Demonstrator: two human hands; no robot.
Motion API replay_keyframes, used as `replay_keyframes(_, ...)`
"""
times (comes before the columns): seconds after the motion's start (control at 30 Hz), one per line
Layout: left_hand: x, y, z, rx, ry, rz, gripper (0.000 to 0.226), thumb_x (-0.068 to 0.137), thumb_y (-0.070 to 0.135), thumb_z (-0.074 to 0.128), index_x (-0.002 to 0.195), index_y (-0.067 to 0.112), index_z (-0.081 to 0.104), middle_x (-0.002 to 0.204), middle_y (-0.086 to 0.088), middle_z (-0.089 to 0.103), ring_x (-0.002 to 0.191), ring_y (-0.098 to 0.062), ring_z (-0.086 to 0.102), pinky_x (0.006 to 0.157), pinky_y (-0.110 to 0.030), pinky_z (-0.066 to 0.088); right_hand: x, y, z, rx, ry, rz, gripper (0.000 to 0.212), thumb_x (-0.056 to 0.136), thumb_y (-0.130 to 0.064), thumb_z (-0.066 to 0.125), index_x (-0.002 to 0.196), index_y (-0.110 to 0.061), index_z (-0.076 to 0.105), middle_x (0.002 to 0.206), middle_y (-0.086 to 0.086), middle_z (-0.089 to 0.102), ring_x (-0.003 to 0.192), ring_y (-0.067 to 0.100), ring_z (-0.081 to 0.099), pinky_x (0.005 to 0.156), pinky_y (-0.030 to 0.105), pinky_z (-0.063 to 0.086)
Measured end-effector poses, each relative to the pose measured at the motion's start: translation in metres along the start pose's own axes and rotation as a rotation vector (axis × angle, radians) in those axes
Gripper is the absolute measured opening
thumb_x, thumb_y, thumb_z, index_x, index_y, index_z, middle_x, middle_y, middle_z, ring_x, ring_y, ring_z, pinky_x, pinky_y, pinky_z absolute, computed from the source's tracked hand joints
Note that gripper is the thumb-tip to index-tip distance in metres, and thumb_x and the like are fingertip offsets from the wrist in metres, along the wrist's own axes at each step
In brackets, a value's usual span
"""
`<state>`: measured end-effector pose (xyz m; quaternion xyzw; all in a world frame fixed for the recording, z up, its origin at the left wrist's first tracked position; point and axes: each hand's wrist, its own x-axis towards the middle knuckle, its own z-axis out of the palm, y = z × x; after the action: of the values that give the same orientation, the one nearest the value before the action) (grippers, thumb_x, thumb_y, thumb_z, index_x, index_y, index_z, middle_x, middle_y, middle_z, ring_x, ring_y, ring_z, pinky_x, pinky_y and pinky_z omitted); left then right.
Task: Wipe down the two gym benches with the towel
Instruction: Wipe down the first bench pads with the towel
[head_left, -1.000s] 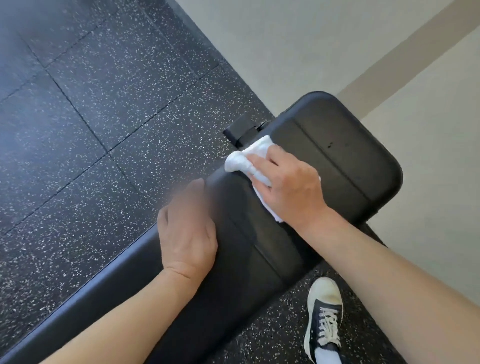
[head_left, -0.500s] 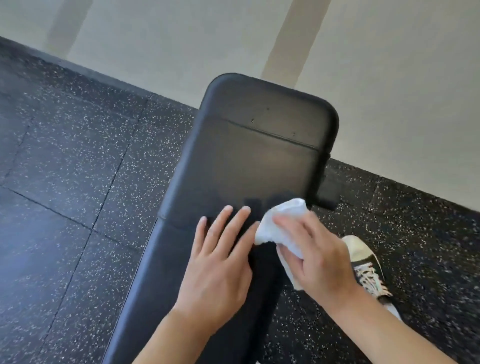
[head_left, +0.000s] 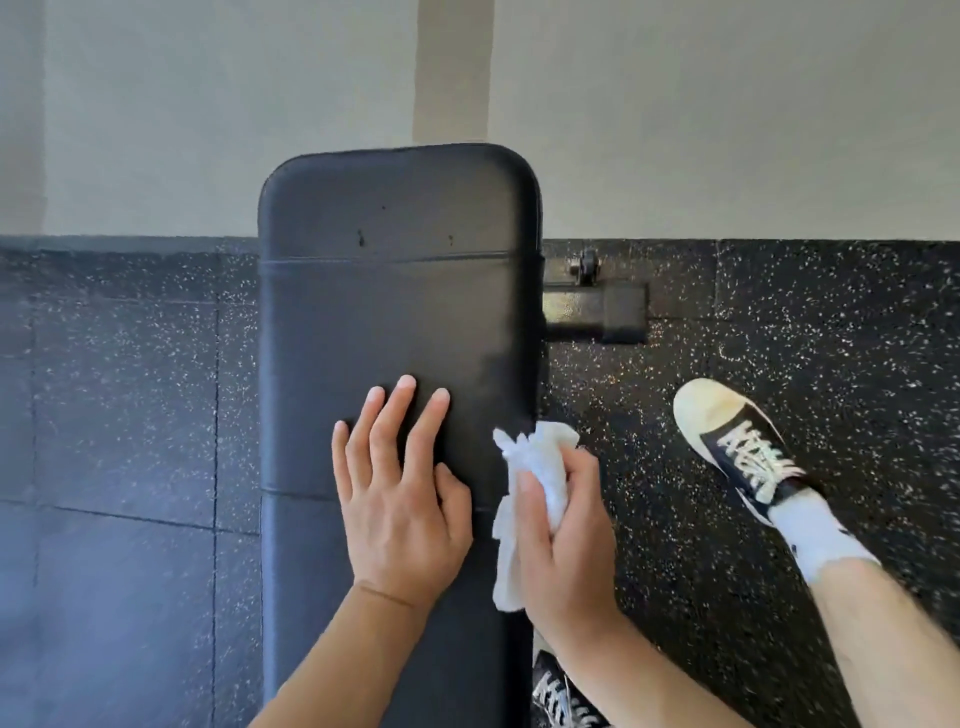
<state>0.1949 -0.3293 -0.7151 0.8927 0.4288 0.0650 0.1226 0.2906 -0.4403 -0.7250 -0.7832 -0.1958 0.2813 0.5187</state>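
The white towel (head_left: 535, 467) is bunched up and gripped in the right hand (head_left: 563, 540), with the fingers curled round it. It is held at the right edge of the black bench (head_left: 395, 312) — one loose end hangs down along the bench's side, and whether the cloth is touching the pad cannot be told. The left hand (head_left: 400, 499) is laid flat on top of the bench pad, fingers straight and spread, nothing held in it. The bench is seen running away toward a pale wall (head_left: 727, 104). A black metal foot (head_left: 597, 312) of the bench is seen sticking out to the right, on the dark speckled floor (head_left: 779, 519). A dark shoe (head_left: 737, 441) with white laces and a white sock is planted on the floor — well to the right of the towel.
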Motion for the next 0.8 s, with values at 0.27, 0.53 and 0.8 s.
replay_keyframes(0.27, 0.001, 0.001, -0.001, 0.025, -0.031, -0.012, 0.067, 0.087, 0.019, 0.047, 0.154, 0.025, 0.045, 0.166, -0.002, 0.035, 0.155, -0.033, 0.031, 0.126, -0.061, 0.019, 0.069, -0.006, -0.001, -0.009, -0.028, -0.057, 0.011, 0.104, -0.031, 0.048, 0.115, -0.032, 0.048, 0.106, -0.016, 0.063, 0.089, 0.003, 0.063, 0.075, 0.019, 0.046)
replay_keyframes(0.53, 0.001, 0.001, 0.000, 0.042, -0.021, -0.018, 0.067, 0.086, 0.020, 0.046, 0.153, 0.025, 0.045, 0.166, -0.003, 0.035, 0.155, -0.032, 0.031, 0.128, -0.059, 0.018, 0.167, -0.033, 0.017, 0.029, 0.143, 0.001, 0.011, 0.104, -0.036, 0.051, 0.104, -0.026, 0.047, 0.086, -0.013, 0.062, 0.079, 0.006, 0.062, 0.069, 0.029, 0.049)
replay_keyframes(0.8, 0.003, 0.005, -0.003, 0.062, -0.052, -0.034, 0.063, 0.087, 0.021, 0.044, 0.150, 0.021, 0.047, 0.163, -0.009, 0.038, 0.153, -0.037, 0.032, 0.127, -0.062, 0.019, 0.038, -0.001, -0.025, -0.159, -0.309, -0.136, 0.016, 0.101, -0.031, 0.050, 0.114, -0.021, 0.051, 0.118, -0.007, 0.055, 0.090, 0.020, 0.065, 0.068, 0.044, 0.054)
